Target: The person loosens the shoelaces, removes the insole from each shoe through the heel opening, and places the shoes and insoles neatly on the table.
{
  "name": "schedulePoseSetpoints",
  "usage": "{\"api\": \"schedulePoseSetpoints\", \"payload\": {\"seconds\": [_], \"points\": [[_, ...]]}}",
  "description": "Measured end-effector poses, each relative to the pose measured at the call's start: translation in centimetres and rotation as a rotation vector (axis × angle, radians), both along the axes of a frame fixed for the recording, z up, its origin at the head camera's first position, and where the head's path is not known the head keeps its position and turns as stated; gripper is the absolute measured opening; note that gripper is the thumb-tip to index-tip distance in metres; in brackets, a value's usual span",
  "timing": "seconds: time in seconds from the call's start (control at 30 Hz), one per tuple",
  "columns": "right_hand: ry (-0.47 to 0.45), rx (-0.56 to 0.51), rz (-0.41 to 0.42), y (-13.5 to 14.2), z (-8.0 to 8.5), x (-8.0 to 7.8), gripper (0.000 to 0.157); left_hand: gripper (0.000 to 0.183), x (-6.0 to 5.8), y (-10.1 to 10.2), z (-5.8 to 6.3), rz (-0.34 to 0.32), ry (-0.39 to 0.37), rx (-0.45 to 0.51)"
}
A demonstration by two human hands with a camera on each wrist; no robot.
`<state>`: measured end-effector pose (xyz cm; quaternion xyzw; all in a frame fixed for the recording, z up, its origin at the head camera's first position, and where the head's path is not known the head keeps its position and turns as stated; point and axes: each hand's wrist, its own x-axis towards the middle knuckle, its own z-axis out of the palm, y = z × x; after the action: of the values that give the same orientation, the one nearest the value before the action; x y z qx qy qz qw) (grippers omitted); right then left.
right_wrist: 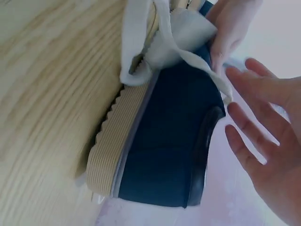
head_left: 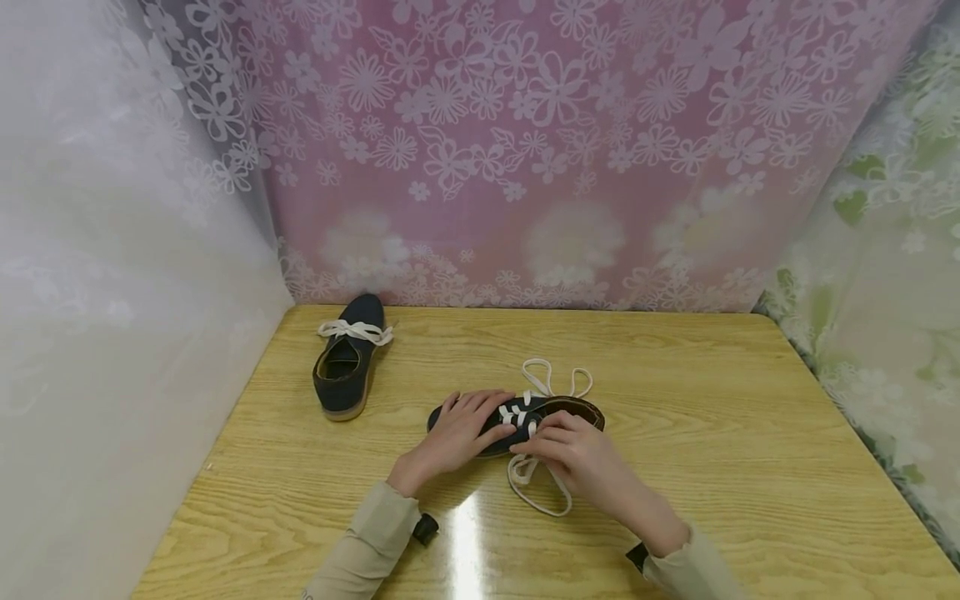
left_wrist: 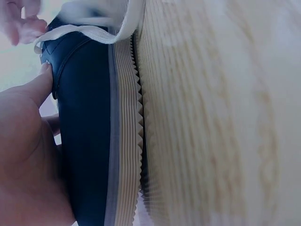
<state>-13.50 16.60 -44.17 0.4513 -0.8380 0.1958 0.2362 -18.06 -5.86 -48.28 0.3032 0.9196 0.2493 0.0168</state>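
A dark navy lace-up shoe [head_left: 492,447] lies with its toe to the left, its white laces [head_left: 519,416] running through the eyelets. Across its front part rests my left hand [head_left: 459,432], thumb beside the eyelets in the left wrist view. My right hand [head_left: 581,454] is over the near side of the opening. In the right wrist view its fingers [right_wrist: 256,136] are spread apart, with fingertips right at the white lace [right_wrist: 197,61] where it meets the upper. One loose lace end [head_left: 551,510] loops on the near side, partly blurred in the wrist views.
The matching navy shoe [head_left: 365,310], its white lace tied in a bow [head_left: 356,332], stands at the back left of the wooden table [head_left: 697,375]. Another lace end [head_left: 537,362] lies in loops behind the worked shoe. Flowered curtains [head_left: 480,150] close off the back and sides.
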Motion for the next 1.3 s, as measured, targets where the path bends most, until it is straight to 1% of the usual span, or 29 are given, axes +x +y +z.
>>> {"api": "schedulePoseSetpoints", "payload": {"seconds": [0.03, 0.1, 0.2, 0.27, 0.33, 0.47, 0.63, 0.77, 0.9, 0.97, 1.03, 1.2, 1.3], "points": [[0.009, -0.019, -0.011, 0.1, 0.1, -0.1, 0.033, 0.057, 0.0, 0.0, 0.0, 0.0, 0.001, -0.001], [0.01, -0.062, -0.059, 0.5, 0.5, -0.4, 0.033, 0.058, -0.1, 0.0, -0.1, 0.003, 0.001, -0.004], [-0.023, -0.082, -0.181, 1.4, 1.3, -1.1, 0.027, 0.058, -0.2, 0.0, 0.0, 0.006, 0.001, -0.007], [-0.043, -0.061, -0.264, 2.0, 1.6, -1.5, 0.021, 0.058, -0.2, 0.0, 0.0, 0.003, 0.003, -0.009], [-0.043, -0.021, -0.33, 2.5, 1.7, -2.0, 0.016, 0.058, -0.2, 0.0, 0.0, -0.001, 0.002, -0.008], [0.001, 0.097, -0.405, 3.0, 1.4, -2.8, 0.008, 0.057, -0.1, 0.0, 0.2, -0.006, 0.002, -0.008], [0.083, 0.229, -0.473, 2.8, 0.5, -3.3, 0.012, 0.057, -0.1, 0.0, 0.3, -0.004, -0.003, -0.005], [0.082, 0.302, -0.556, 2.5, 0.0, -3.2, 0.021, 0.057, -0.1, 0.1, 0.2, -0.005, 0.003, -0.006], [0.088, 0.354, -0.649, 2.1, -0.3, -2.6, 0.037, 0.058, -0.1, 0.0, 0.2, -0.006, 0.008, -0.003], [0.08, 0.355, -0.677, 1.9, -0.3, -2.4, 0.042, 0.057, -0.1, 0.0, 0.1, -0.005, 0.013, -0.002], [0.054, 0.353, -0.689, 1.8, -0.3, -2.3, 0.043, 0.057, -0.1, 0.1, 0.1, -0.005, 0.014, 0.0], [-0.045, 0.339, -0.694, 1.6, -0.5, -2.2, 0.035, 0.057, -0.1, 0.1, 0.0, -0.009, 0.007, -0.005], [-0.049, 0.323, -0.694, 1.5, -0.8, -2.1, 0.032, 0.057, -0.1, 0.1, -0.2, -0.007, 0.005, -0.008]]}}
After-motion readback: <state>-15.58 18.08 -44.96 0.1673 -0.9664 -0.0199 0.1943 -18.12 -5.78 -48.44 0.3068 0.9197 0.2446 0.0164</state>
